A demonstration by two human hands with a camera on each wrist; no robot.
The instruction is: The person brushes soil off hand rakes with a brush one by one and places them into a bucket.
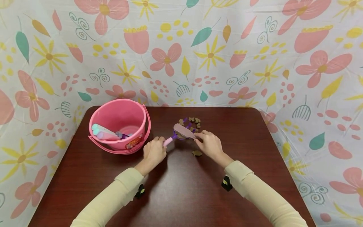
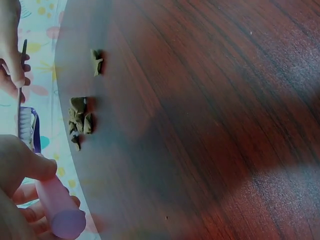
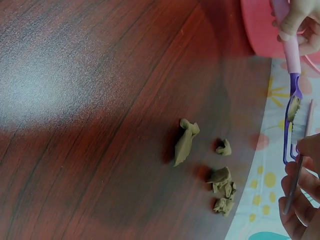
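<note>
My left hand grips the pink handle of a small purple hand rake, whose tines reach out to the right. My right hand pinches the end of a flat pink brush with pale bristles. The brush lies across the rake head, bristles facing it. In the right wrist view a brown clump sits between the rake and the bristles. More brown crumpled pieces surround the rake's tips, and a longer piece lies nearer, below the right hand.
A pink bucket stands at the back left of the dark wooden table. Teal and pink handled tools lean inside it, and its handle hangs down in front. A flowered cloth hangs behind the table.
</note>
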